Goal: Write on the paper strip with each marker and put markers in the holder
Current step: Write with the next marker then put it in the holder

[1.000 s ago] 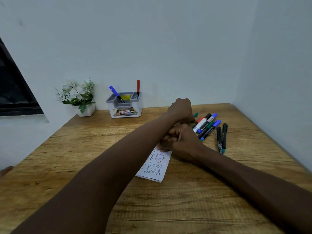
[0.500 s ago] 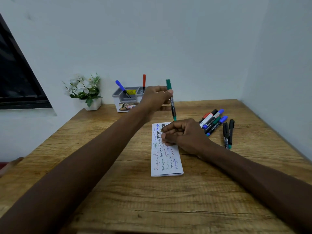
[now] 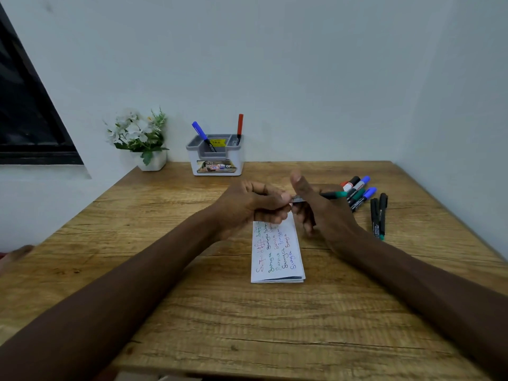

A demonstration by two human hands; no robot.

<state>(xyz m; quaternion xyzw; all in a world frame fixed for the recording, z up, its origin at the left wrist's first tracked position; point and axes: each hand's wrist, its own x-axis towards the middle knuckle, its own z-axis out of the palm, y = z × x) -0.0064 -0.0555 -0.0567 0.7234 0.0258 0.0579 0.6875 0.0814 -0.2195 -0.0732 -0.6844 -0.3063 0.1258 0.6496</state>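
Left hand [image 3: 254, 206] pinches one end of the slim black green-capped marker [image 3: 333, 194]. Its long axis lies level, with the cap pointing rightward past the right hand [image 3: 319, 209], thumb raised; that hand's grip cannot be told.

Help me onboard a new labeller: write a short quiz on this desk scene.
1. True or false: the holder contains three markers.
2. The held marker in the left hand shows an end of which colour? A red, B green, C blue.
3. Fill in: the loose markers lie to the ____ of the paper strip.

Key: 1 false, it contains two, a blue marker and a red marker. 2 B. 3 right.
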